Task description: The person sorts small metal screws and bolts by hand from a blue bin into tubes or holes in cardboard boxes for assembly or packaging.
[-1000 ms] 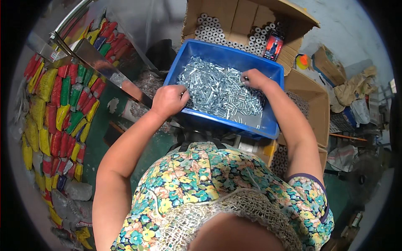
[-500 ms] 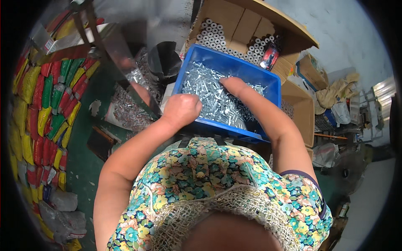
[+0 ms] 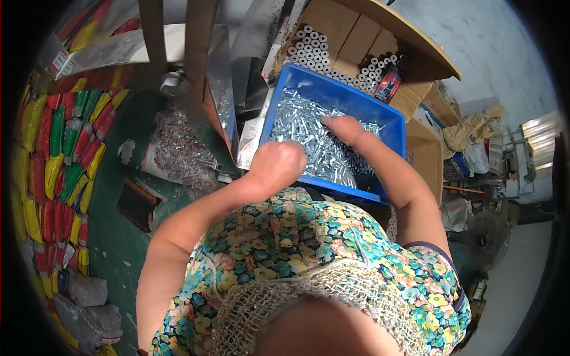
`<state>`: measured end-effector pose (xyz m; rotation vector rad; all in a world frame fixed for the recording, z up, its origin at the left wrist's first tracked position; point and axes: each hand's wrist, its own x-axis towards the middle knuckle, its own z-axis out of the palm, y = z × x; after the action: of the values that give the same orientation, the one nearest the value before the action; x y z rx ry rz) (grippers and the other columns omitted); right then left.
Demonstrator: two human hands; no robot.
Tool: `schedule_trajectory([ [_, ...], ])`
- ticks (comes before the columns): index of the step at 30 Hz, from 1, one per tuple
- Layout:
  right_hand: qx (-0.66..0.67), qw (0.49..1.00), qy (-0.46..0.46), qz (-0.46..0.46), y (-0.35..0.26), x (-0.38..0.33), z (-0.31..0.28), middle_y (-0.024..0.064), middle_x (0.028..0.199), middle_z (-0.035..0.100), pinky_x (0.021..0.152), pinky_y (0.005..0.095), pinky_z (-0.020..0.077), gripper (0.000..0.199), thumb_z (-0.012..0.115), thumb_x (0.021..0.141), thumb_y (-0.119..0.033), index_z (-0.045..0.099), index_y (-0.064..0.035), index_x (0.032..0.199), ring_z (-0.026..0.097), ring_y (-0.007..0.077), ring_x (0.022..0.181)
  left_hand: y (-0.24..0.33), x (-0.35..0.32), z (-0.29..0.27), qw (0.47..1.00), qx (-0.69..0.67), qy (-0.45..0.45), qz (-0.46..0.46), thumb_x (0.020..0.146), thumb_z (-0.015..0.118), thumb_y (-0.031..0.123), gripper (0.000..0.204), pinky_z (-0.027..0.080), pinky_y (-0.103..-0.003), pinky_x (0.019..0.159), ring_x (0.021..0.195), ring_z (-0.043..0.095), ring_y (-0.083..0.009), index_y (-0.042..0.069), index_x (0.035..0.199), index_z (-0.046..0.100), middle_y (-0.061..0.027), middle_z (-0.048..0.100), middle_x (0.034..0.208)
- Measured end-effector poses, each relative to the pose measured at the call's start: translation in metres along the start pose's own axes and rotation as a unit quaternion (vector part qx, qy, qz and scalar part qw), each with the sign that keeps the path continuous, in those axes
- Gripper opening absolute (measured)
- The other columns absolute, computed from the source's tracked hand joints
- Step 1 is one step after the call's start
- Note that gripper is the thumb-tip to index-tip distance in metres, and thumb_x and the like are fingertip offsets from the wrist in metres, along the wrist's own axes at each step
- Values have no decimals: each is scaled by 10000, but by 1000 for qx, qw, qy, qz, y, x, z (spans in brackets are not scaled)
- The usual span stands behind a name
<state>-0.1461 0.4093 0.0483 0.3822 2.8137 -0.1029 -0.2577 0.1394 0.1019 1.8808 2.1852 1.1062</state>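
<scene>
A blue plastic bin [image 3: 356, 98] in front of me holds a heap of small, silver, rod-like metal pieces [image 3: 297, 121], perhaps pins or screws. My left hand [image 3: 278, 165] is a closed fist over the bin's near left corner. Whatever it may hold is hidden. Inside the bin, my right hand [image 3: 344, 129] is at the middle of the heap, fingertips together and touching the pieces. What those fingers grip is too small to make out.
Behind the bin, an open cardboard box [image 3: 338, 35] holds rows of white ring-ended rolls [image 3: 309, 47]. A machine frame with a metal chute [image 3: 217, 107] stands close at left. A pile of small parts [image 3: 178, 151] lies below it. Red, green and yellow packets [image 3: 59, 172] are stacked far left.
The view has shifted, so the machine at left shows larger. My left fist has moved right along the bin's near edge. My right hand remains in the heap.
</scene>
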Motion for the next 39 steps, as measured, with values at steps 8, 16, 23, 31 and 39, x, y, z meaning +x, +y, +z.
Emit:
schedule_trajectory([
  [8,227,963,146,22,25,-32,-17,167,824,657,687,409,480,147,638,885,-178,648,-44,945,635,320,759,-2,0,-8,1000,-2,-31,5,793,585,153,193,508,-465,558,579,627,-364,31,648,624,-179,623,636],
  [16,343,916,208,-26,-85,41,-100,115,652,591,579,363,453,263,639,866,-268,654,-8,831,581,190,590,-1,3,-9,998,15,-63,-5,827,576,165,225,508,-472,588,602,625,-366,27,658,628,-177,630,652],
  [23,511,799,317,0,-101,43,-124,197,925,689,780,319,534,374,589,908,-194,582,37,1202,695,192,823,6,2,-6,999,13,-43,7,842,584,199,246,507,-472,589,608,621,-375,28,672,634,-186,634,676],
  [31,556,668,412,275,17,-232,-19,116,873,664,663,285,564,238,490,966,-73,608,67,1119,657,156,727,13,5,-17,984,99,-96,-113,877,585,222,229,465,-466,590,660,592,-421,30,786,669,-215,615,719],
  [39,230,701,113,666,10,-459,241,183,930,689,721,444,541,261,521,886,-215,679,-44,1003,670,344,790,12,13,-6,983,106,-133,-71,929,594,219,251,413,-412,544,560,471,-360,-22,899,657,-214,588,696],
])
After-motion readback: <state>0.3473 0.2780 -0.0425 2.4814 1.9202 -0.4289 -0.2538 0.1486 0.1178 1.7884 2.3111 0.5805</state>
